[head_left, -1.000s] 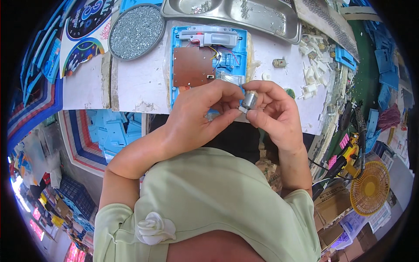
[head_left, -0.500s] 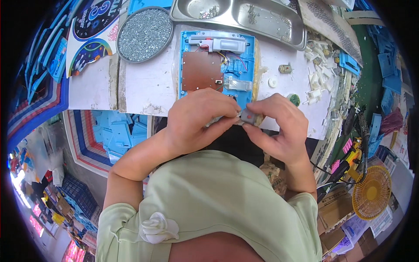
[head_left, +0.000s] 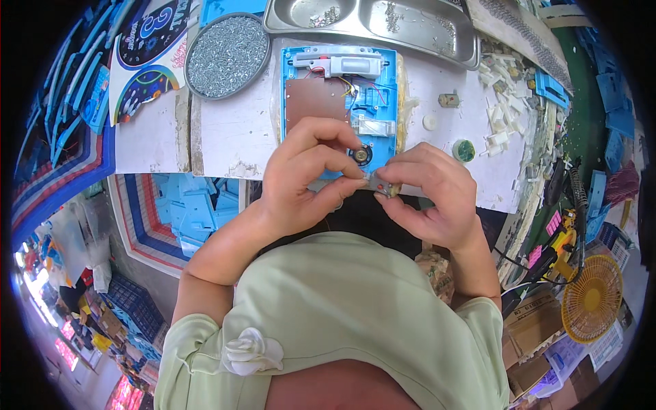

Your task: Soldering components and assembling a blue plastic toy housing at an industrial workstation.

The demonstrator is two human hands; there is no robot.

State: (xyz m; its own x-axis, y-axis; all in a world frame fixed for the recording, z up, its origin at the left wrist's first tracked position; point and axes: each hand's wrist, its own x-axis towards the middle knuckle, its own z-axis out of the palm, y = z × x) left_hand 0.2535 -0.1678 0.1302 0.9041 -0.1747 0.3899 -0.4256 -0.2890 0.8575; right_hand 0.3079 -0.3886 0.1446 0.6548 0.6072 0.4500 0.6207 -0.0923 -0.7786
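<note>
1. Head view shows the left hand [head_left: 307, 178] and the right hand [head_left: 427, 195] close together, just over the near edge of the worktop [head_left: 225, 130].
2. Both hands pinch a small metal part [head_left: 380, 184] between thumb and fingertips. It looks like a tiny motor, but it is too small to be sure.
3. To do this well, I think the pinch should stay soft and steady, so the little part does not slip and drop.
4. Just past the hands lies an open blue case [head_left: 342, 102], flat on the worktop. It has a brown board, thin wires and a small round speaker [head_left: 360, 156] inside.
5. The thin wires could snag, so slow, small moves seem best.
6. Farther off sit a round dish of screws [head_left: 227, 46] and a metal tray [head_left: 372, 20].
</note>
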